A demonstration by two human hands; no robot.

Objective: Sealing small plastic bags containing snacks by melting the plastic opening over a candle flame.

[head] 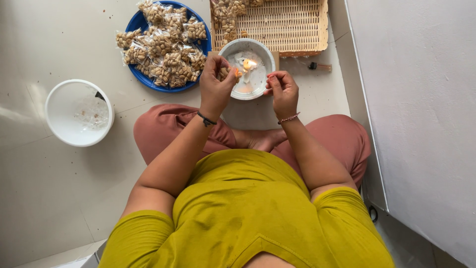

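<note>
The left hand (pixel 214 83) is closed around a small clear plastic packet of nuts (pixel 225 73), pinching it at its top, while the right hand (pixel 281 89) has its fingertips pressed together on what looks like the packet's far edge, though that corner is too small to make out surely. Both hands hover just above the near rim of a round white metal dish (pixel 261 79) in which a short lit candle (pixel 248 64) burns. As a judgement, sealing such a packet goes best with the plastic edge held taut between the two hands and passed only briefly beside the flame, fingers kept back from it. Beyond the dish stands a pale woven plastic tray (pixel 292 25) with a few filled packets at its left corner; to the left lies a round blue plate (pixel 135 22) heaped with filled packets (pixel 163 44). A white plastic bowl (pixel 57 114) sits well apart on the left. The floor between bowl and knee offers room; a pale wall (pixel 421 99) closes in the right side, near the right elbow.
</note>
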